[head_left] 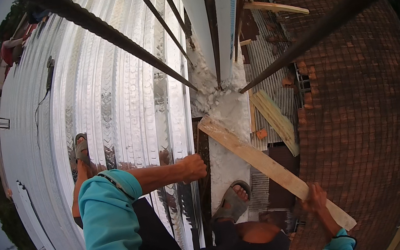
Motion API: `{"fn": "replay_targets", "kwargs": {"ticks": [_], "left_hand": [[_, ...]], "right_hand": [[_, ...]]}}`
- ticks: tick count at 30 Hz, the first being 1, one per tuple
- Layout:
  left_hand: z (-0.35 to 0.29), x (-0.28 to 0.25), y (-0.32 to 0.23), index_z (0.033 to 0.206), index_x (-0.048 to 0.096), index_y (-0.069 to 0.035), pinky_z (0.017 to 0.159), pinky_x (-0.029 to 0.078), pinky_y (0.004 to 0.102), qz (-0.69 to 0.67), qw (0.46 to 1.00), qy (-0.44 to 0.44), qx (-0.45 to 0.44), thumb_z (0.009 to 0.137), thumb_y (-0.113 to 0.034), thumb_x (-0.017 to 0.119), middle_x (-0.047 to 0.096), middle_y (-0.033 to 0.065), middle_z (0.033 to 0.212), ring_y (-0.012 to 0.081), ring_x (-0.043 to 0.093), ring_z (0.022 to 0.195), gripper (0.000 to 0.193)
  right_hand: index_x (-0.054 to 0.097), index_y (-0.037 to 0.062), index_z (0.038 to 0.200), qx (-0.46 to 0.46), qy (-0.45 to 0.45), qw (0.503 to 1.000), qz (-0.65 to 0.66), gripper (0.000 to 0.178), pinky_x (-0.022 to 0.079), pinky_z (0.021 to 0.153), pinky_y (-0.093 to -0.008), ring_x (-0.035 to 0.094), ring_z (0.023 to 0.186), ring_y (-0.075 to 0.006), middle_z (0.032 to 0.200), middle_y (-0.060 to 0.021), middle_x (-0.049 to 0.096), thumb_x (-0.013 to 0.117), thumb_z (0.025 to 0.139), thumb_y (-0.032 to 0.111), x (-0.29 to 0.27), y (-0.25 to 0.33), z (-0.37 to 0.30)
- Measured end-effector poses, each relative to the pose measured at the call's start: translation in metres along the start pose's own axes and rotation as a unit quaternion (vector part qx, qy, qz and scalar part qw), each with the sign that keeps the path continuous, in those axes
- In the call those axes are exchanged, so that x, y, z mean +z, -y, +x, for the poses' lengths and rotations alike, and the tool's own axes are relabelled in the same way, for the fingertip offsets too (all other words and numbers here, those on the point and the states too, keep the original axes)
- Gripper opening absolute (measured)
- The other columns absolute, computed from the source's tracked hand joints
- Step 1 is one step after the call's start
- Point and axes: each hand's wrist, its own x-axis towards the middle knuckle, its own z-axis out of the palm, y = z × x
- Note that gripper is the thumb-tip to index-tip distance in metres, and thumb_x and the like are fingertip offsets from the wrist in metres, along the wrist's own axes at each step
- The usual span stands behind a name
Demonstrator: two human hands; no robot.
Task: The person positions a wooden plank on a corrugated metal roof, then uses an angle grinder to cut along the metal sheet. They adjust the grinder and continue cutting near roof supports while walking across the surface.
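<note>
My right hand (314,198) is closed around a long wooden plank (255,157) toward its near end. The plank slants from the rough concrete ledge (222,155) out to the lower right, above the lower roofs. Curled into a fist, my left hand (194,168) is over the edge of the shiny corrugated metal decking (119,95). What that fist holds, if anything, is hidden. One sandalled foot (233,201) of mine stands on the ledge and the other (82,149) on the decking.
Several steel rebars (116,37) rise from the ledge around a pale upright panel (195,18). On the right, a tiled roof (360,102) lies below, beside a loose board (275,119) and corrugated sheets. Another person (10,51) is at the far left; a cabled tool (50,68) lies on the decking.
</note>
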Motion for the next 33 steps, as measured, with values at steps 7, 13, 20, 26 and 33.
{"fn": "replay_targets", "kwargs": {"ticks": [7, 13, 20, 26, 33], "left_hand": [[-0.032, -0.021, -0.013, 0.071, 0.074, -0.015, 0.073, 0.054, 0.0407, 0.007, 0.999, -0.047, -0.010, 0.085, -0.017, 0.066, 0.074, 0.0047, 0.075, 0.0245, 0.075, 0.078, 0.016], [-0.050, -0.033, -0.020, 0.070, 0.072, -0.016, 0.078, 0.052, 0.0409, 0.014, 0.999, -0.028, -0.006, 0.086, -0.019, 0.065, 0.073, 0.0035, 0.072, 0.0243, 0.073, 0.074, 0.017], [-0.063, -0.042, -0.022, 0.069, 0.071, -0.017, 0.075, 0.051, 0.0408, 0.004, 0.998, -0.064, 0.008, 0.085, -0.019, 0.065, 0.071, 0.0033, 0.070, 0.0239, 0.073, 0.071, 0.017], [-0.066, -0.046, -0.025, 0.071, 0.073, -0.013, 0.074, 0.050, 0.0395, 0.020, 0.998, -0.053, -0.003, 0.085, -0.018, 0.065, 0.074, 0.0045, 0.073, 0.0242, 0.074, 0.075, 0.017], [-0.058, -0.040, -0.024, 0.072, 0.075, -0.013, 0.073, 0.049, 0.0396, 0.013, 0.998, -0.062, -0.005, 0.085, -0.018, 0.066, 0.075, 0.0045, 0.075, 0.0236, 0.074, 0.075, 0.016]], "right_hand": [[0.053, 0.0028, 0.133, -0.022, -0.084, 0.996, -0.012, 0.080, 0.050, 0.080, -0.0497, 0.062, 0.100, -0.0365, 0.109, -0.0178, 0.057, 0.086, 0.063, 0.024, 0.008, 0.076, 0.045], [0.056, -0.0024, 0.132, -0.029, -0.152, 0.988, -0.015, 0.080, 0.046, 0.081, -0.0465, 0.060, 0.100, -0.0342, 0.110, -0.0175, 0.058, 0.086, 0.063, 0.024, 0.049, 0.145, 0.081], [0.060, -0.0042, 0.124, -0.006, -0.239, 0.971, -0.017, 0.052, 0.042, 0.074, -0.0444, 0.059, 0.090, -0.0333, 0.103, -0.0182, 0.059, 0.072, 0.076, 0.013, 0.083, 0.243, 0.144], [0.063, -0.0013, 0.115, -0.030, -0.291, 0.956, -0.021, 0.035, 0.040, 0.073, -0.0443, 0.058, 0.085, -0.0323, 0.100, -0.0154, 0.061, 0.064, 0.081, 0.005, 0.110, 0.266, 0.186], [0.065, 0.0020, 0.112, -0.009, -0.286, 0.958, -0.027, 0.031, 0.040, 0.076, -0.0434, 0.057, 0.091, -0.0316, 0.102, -0.0141, 0.060, 0.065, 0.080, 0.003, 0.113, 0.271, 0.205]]}}
